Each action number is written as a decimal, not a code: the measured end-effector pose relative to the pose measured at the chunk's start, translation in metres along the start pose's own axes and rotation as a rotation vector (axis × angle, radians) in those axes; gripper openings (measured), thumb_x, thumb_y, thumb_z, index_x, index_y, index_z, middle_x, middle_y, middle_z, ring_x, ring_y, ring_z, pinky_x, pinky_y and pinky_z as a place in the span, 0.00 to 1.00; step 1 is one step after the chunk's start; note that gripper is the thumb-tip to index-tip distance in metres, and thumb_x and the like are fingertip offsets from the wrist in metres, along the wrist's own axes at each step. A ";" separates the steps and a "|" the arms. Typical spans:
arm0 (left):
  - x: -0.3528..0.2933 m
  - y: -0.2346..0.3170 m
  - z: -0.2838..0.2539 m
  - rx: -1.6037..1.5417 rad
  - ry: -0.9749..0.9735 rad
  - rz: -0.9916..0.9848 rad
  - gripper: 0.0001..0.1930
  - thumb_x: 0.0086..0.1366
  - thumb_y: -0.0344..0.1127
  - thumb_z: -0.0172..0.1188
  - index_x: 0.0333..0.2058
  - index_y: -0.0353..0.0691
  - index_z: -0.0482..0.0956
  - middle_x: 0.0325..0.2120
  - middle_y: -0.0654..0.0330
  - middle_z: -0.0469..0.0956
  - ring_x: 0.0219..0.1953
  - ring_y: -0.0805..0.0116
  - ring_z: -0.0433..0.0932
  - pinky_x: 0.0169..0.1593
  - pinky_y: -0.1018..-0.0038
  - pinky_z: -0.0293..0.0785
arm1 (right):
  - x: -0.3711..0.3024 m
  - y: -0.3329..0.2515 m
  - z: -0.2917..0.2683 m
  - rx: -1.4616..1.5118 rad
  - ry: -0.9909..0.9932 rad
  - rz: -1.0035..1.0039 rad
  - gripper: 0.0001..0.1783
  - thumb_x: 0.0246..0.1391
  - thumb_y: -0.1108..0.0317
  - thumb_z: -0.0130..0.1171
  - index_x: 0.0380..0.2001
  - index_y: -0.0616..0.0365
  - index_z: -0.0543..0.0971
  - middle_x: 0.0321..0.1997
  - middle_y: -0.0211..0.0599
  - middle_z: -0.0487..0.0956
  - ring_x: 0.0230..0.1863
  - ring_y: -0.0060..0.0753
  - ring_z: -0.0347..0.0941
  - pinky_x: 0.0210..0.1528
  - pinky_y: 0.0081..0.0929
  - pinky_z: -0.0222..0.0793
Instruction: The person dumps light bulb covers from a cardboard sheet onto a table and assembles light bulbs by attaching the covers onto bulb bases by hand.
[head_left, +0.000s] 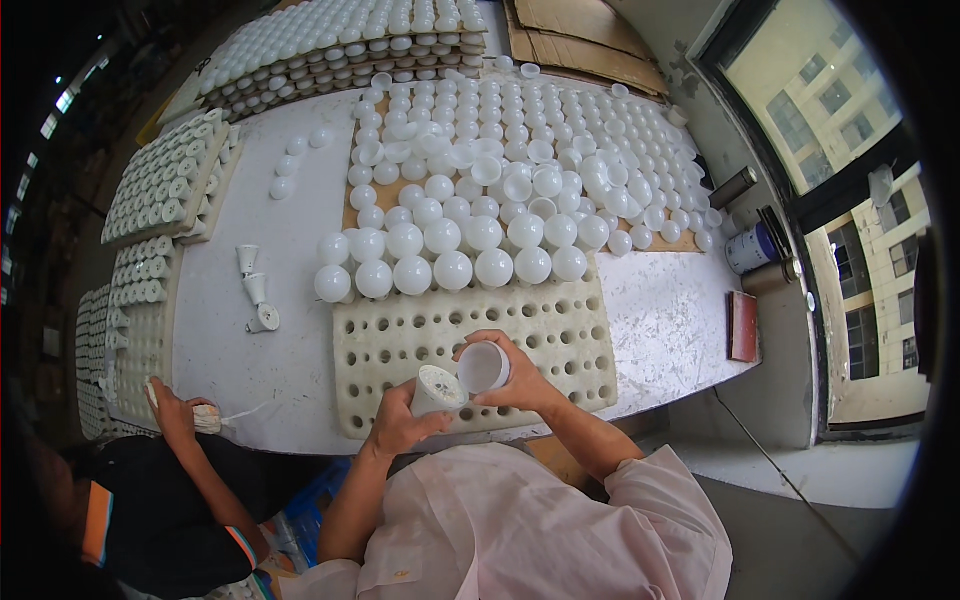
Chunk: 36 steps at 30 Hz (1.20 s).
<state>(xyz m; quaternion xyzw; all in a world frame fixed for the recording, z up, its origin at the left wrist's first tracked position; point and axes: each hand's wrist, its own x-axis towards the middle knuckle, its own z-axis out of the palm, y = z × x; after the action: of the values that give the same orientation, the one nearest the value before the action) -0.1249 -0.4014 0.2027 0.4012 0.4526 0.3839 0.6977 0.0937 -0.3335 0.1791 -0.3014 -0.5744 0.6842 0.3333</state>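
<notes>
My left hand is closed around a white bulb base, a tapered cup whose flat round board faces up. Close beside it, my right hand grips a white dome cover, its open rim turned toward the base. A small gap or bare contact lies between the two parts; I cannot tell which. Both hands are above the near part of a cream foam tray full of round holes. Along the tray's far side stand rows of bulbs with white domes.
Many loose dome covers lie on cardboard beyond the tray. Stacked trays fill the far left. Three bulb bases lie on the white table. A co-worker's hand works at the left. A dark red box sits near the right edge.
</notes>
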 end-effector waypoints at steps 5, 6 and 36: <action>-0.002 0.005 -0.004 0.010 0.009 -0.026 0.18 0.49 0.33 0.67 0.38 0.31 0.77 0.24 0.61 0.78 0.21 0.78 0.73 0.23 0.81 0.67 | 0.004 -0.013 0.003 -0.164 -0.073 0.038 0.46 0.31 0.65 0.74 0.56 0.55 0.62 0.51 0.36 0.72 0.55 0.33 0.67 0.58 0.33 0.62; -0.003 0.007 -0.004 0.030 0.012 -0.045 0.17 0.49 0.33 0.67 0.38 0.31 0.77 0.24 0.61 0.78 0.21 0.78 0.74 0.24 0.80 0.69 | 0.004 -0.017 0.004 -0.242 -0.115 0.041 0.45 0.31 0.65 0.74 0.56 0.56 0.63 0.51 0.37 0.72 0.54 0.35 0.68 0.58 0.33 0.62; -0.007 0.011 -0.009 0.239 -0.101 -0.222 0.18 0.52 0.36 0.68 0.35 0.25 0.78 0.22 0.57 0.79 0.18 0.76 0.75 0.21 0.82 0.72 | 0.003 0.006 0.051 -0.419 -0.126 -0.510 0.32 0.26 0.73 0.72 0.43 0.58 0.74 0.39 0.39 0.71 0.41 0.42 0.71 0.41 0.32 0.70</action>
<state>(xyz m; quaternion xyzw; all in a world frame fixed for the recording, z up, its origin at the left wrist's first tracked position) -0.1373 -0.4020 0.2126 0.4476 0.5009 0.2271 0.7051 0.0506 -0.3616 0.1815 -0.1670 -0.7790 0.4632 0.3882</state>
